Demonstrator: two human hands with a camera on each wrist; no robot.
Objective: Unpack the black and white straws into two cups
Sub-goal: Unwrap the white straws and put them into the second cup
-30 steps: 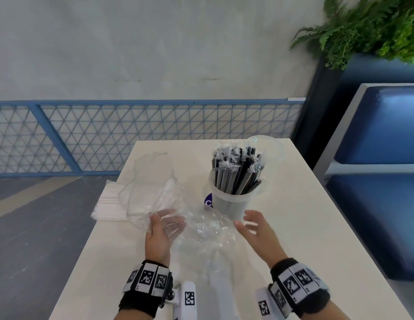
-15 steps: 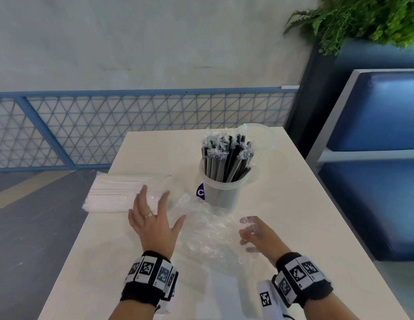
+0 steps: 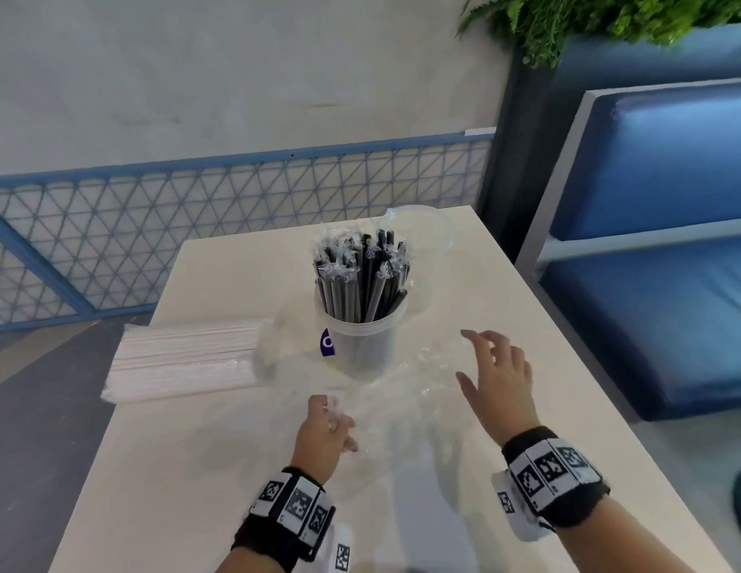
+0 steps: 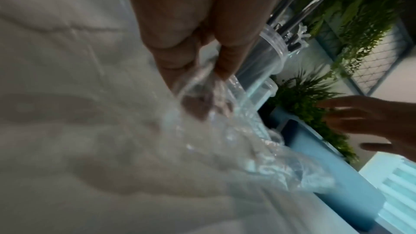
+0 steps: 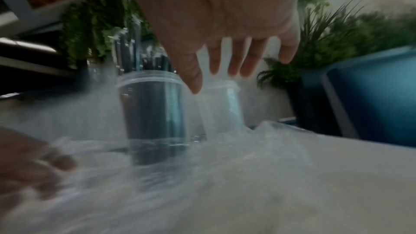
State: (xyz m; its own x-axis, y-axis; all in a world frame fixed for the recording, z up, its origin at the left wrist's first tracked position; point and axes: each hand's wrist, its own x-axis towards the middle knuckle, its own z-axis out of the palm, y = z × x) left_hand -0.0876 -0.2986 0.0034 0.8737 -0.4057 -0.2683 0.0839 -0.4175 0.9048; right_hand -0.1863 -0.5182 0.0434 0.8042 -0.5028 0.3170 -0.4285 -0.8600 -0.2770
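Black straws [image 3: 362,279], each in clear wrap, stand in a clear cup [image 3: 362,349] mid-table. A second clear cup [image 3: 426,229] stands empty just behind it. A pack of white straws [image 3: 182,359] lies at the table's left edge. An empty clear plastic bag [image 3: 406,390] lies crumpled in front of the cups. My left hand [image 3: 339,423] pinches the bag's near edge, and the left wrist view shows the plastic bag [image 4: 209,84] bunched at the fingers. My right hand [image 3: 480,357] hovers open over the bag, right of the full cup [image 5: 153,113], fingers spread.
The white table [image 3: 174,469] ends close on the left, where the straw pack overhangs the edge. A blue mesh railing [image 3: 236,225] runs behind it. A blue bench [image 3: 658,250] and a planter with greenery [image 3: 608,18] stand to the right.
My left hand has left the white straw pack, come back toward me and taken hold of the plastic bag. My right hand has let go of the bag, opened and moved forward.
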